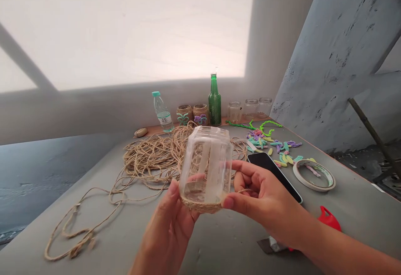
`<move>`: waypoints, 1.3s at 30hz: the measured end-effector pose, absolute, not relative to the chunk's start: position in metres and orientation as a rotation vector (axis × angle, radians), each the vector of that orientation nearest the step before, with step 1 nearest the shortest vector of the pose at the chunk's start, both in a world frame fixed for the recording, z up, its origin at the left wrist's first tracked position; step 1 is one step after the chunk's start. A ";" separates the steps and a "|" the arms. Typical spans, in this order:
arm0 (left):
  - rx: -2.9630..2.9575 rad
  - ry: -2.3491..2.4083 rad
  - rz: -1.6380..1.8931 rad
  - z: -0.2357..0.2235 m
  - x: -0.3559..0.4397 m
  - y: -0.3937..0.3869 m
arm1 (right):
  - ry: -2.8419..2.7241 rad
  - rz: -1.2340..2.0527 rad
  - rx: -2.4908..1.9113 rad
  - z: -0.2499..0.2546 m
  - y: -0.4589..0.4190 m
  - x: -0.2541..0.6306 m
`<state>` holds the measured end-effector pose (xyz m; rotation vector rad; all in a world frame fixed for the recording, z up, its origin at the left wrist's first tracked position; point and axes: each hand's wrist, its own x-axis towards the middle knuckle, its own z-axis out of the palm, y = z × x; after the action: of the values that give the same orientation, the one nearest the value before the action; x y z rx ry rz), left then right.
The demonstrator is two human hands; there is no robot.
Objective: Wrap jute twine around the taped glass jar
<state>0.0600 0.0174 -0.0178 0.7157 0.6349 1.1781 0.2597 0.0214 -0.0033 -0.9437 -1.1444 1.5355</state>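
A clear glass jar [206, 166] is held up over the near part of the table, its mouth upward and slightly tilted. Strips of whitish tape run down its side, and a few turns of jute twine [200, 205] circle its base. My left hand [171, 220] grips the jar from the left and below, thumb on its lower edge. On the right, my right hand [260, 195] pinches the twine against the base with the thumb, its forefinger touching the jar's side. Behind the jar lies a loose heap of twine [150, 154], with a strand trailing left.
At the back stand a water bottle [163, 114], two twine-wrapped jars [184, 115], a green bottle [214, 104] and several glass jars [250, 109]. Right lie colourful pipe-cleaner pieces [283, 158], a phone [282, 179], a tape roll [314, 175] and a red-handled tool [328, 219].
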 end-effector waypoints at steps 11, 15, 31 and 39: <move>0.836 0.753 1.212 -0.027 0.060 0.020 | -1.206 1.494 -1.012 -0.004 0.021 0.257; 0.821 0.697 1.231 -0.016 0.063 0.017 | -1.214 1.498 -0.981 -0.005 0.021 0.259; 0.683 0.576 1.191 -0.009 0.062 0.013 | -1.248 1.561 -0.825 0.005 0.017 0.257; 0.630 0.516 1.116 -0.015 0.060 0.009 | -1.220 1.612 -0.847 -0.002 0.019 0.258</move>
<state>0.0595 0.0090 -0.0150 0.6300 0.5160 1.1157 0.2577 0.0189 -0.0019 -0.8471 -1.2195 1.6117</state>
